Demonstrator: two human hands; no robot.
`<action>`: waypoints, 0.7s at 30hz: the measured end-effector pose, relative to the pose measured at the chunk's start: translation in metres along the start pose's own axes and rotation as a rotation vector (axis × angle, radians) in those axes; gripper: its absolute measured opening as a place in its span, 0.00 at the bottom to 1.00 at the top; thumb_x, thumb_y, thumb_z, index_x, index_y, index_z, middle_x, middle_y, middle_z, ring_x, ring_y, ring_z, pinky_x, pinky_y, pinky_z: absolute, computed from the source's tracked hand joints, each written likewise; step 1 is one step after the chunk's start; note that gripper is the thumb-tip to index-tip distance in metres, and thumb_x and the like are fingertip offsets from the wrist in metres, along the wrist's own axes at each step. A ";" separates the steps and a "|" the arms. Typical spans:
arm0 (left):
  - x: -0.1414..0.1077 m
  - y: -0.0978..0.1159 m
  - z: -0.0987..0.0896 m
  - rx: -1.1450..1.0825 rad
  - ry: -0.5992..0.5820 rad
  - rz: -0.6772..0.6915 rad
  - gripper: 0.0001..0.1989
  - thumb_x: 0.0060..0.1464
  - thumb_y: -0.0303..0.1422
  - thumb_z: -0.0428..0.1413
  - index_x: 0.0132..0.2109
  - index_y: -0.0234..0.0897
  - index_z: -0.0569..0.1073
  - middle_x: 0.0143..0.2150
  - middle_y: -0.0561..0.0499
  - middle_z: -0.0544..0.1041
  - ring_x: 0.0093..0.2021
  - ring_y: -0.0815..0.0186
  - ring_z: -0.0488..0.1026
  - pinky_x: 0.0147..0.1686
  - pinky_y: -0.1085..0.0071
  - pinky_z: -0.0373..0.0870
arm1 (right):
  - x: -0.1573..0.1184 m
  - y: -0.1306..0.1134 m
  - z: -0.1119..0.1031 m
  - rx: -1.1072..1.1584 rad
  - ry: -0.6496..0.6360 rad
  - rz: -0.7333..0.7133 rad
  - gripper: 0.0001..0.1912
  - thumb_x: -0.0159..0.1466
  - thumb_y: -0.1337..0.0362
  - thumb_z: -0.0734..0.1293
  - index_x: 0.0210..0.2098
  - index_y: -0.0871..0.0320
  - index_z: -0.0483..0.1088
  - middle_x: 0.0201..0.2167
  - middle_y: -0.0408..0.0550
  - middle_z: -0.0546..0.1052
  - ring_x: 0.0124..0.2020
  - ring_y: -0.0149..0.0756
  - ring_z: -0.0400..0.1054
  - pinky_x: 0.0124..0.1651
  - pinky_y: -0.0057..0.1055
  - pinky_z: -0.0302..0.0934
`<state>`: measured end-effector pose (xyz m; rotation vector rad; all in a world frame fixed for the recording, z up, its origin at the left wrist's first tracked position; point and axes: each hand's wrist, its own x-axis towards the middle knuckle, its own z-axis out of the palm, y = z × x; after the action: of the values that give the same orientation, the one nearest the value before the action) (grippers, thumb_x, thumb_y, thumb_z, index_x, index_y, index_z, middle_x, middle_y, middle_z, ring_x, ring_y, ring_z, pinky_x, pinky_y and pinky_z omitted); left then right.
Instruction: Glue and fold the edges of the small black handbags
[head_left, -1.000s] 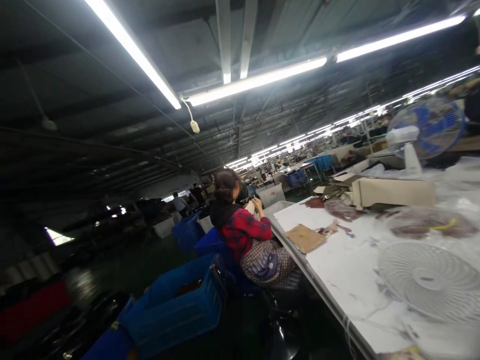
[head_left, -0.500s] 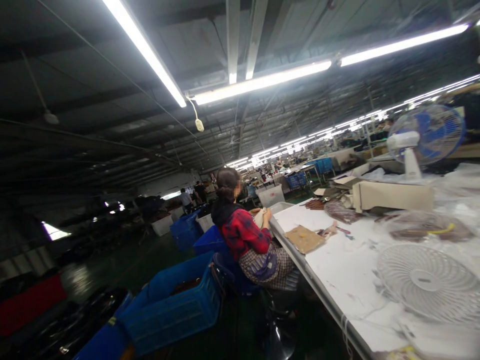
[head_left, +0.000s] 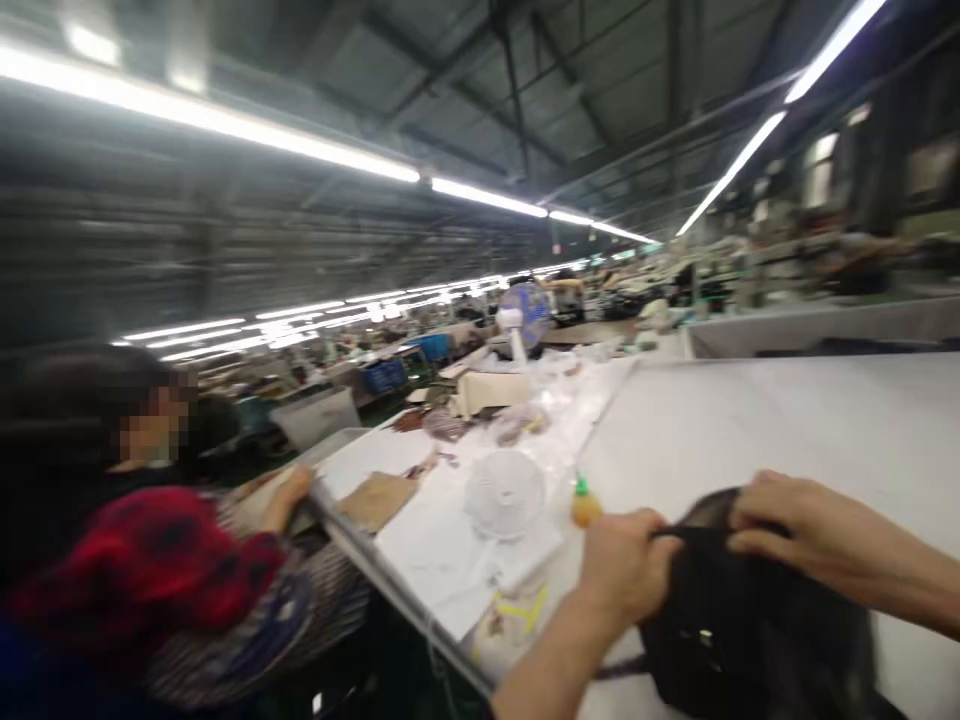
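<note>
Here, right of a co-worker's red plaid sleeve (head_left: 172, 550), lie a brown sheet (head_left: 377, 500), a round white fan (head_left: 506, 492) and an orange bottle (head_left: 585, 508); then the left hand (head_left: 626, 565) grips the upper left edge of a black bag (head_left: 757, 630) by the white tabletop (head_left: 787, 420), the right hand (head_left: 787, 515) clasping its top.

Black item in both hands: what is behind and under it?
Behind the black item, held by the left hand and right hand, a white tabletop shows; an orange container with a green top appears beyond the left hand. What lies directly under is covered.
</note>
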<state>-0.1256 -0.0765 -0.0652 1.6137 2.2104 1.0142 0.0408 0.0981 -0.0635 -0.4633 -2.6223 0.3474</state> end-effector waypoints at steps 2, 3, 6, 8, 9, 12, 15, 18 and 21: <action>0.011 0.010 0.018 -0.047 -0.027 0.049 0.12 0.61 0.34 0.50 0.34 0.40 0.76 0.30 0.51 0.77 0.31 0.66 0.72 0.31 0.70 0.67 | -0.012 0.007 -0.021 -0.047 -0.136 -0.008 0.05 0.62 0.63 0.68 0.29 0.53 0.74 0.30 0.46 0.76 0.35 0.37 0.69 0.40 0.35 0.62; 0.014 0.010 0.021 -0.038 0.047 0.038 0.10 0.59 0.34 0.51 0.32 0.39 0.75 0.27 0.52 0.76 0.30 0.65 0.72 0.31 0.69 0.65 | -0.013 0.006 -0.027 -0.063 -0.139 -0.017 0.04 0.61 0.64 0.68 0.30 0.53 0.74 0.30 0.45 0.77 0.38 0.39 0.68 0.42 0.36 0.61; 0.017 0.004 0.019 -0.009 0.057 0.086 0.08 0.57 0.35 0.53 0.34 0.40 0.75 0.29 0.53 0.78 0.33 0.64 0.73 0.34 0.69 0.63 | -0.012 0.001 -0.038 -0.085 -0.102 -0.008 0.04 0.62 0.66 0.67 0.31 0.55 0.73 0.31 0.44 0.77 0.40 0.41 0.67 0.43 0.36 0.58; 0.016 0.000 0.016 0.008 0.045 0.096 0.08 0.57 0.35 0.52 0.35 0.40 0.75 0.30 0.53 0.78 0.33 0.64 0.73 0.34 0.70 0.62 | -0.011 0.000 -0.040 -0.095 -0.068 0.008 0.05 0.62 0.64 0.67 0.30 0.55 0.73 0.30 0.44 0.77 0.39 0.40 0.67 0.42 0.35 0.58; 0.015 0.000 0.015 0.012 0.041 0.098 0.08 0.57 0.35 0.52 0.34 0.40 0.75 0.29 0.54 0.77 0.32 0.64 0.73 0.33 0.70 0.61 | -0.011 0.000 -0.040 -0.105 -0.046 0.018 0.06 0.62 0.63 0.67 0.29 0.55 0.73 0.29 0.44 0.77 0.39 0.40 0.67 0.42 0.35 0.58; 0.013 0.004 0.016 0.011 0.027 0.106 0.09 0.58 0.36 0.51 0.34 0.40 0.74 0.27 0.55 0.76 0.30 0.65 0.72 0.32 0.71 0.59 | -0.009 0.006 -0.038 -0.136 0.028 0.055 0.06 0.61 0.62 0.69 0.28 0.55 0.74 0.29 0.45 0.77 0.39 0.41 0.66 0.42 0.37 0.57; 0.011 0.010 0.018 0.006 0.022 0.110 0.10 0.59 0.37 0.51 0.33 0.39 0.73 0.26 0.55 0.74 0.28 0.67 0.70 0.30 0.71 0.58 | -0.002 0.011 -0.034 -0.145 0.086 0.094 0.07 0.59 0.61 0.71 0.27 0.55 0.74 0.34 0.48 0.77 0.45 0.46 0.64 0.45 0.42 0.56; 0.009 0.012 0.018 0.008 0.019 0.109 0.10 0.59 0.37 0.51 0.32 0.39 0.72 0.24 0.56 0.71 0.26 0.68 0.67 0.29 0.72 0.57 | 0.007 0.016 -0.029 -0.115 0.094 0.088 0.06 0.57 0.62 0.72 0.25 0.54 0.74 0.42 0.47 0.77 0.51 0.46 0.63 0.49 0.43 0.55; 0.009 0.008 0.018 0.006 0.023 0.102 0.11 0.59 0.38 0.51 0.32 0.39 0.71 0.22 0.57 0.69 0.25 0.69 0.66 0.28 0.72 0.56 | 0.015 0.023 -0.024 -0.069 0.062 0.083 0.05 0.57 0.64 0.72 0.25 0.54 0.74 0.40 0.44 0.79 0.46 0.40 0.69 0.48 0.37 0.58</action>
<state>-0.1127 -0.0603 -0.0714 1.7420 2.1678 1.0587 0.0453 0.1283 -0.0444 -0.5974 -2.5663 0.2647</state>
